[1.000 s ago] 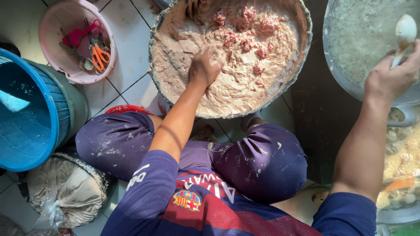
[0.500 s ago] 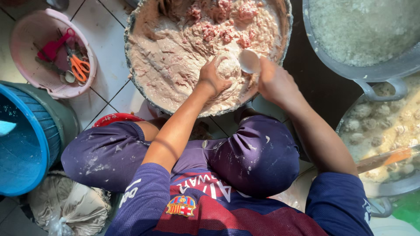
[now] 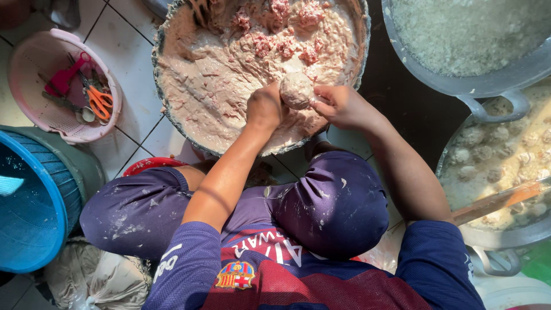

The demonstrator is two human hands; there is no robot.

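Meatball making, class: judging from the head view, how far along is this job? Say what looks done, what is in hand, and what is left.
Done: many pale balls already sit in the pot on the right. In hand: the left hand squeezes up a round ball of paste, with the right hand against it. Left: the big basin holds plenty of paste, with pink meat not fully blended, so much shaping remains.

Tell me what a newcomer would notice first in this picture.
First, the big basin of pale pinkish paste at top centre, where the left hand and right hand shape a ball between them over the paste. Next, the pot at the right, full of balls in cloudy liquid. Last, the pink basket with orange scissors at top left.
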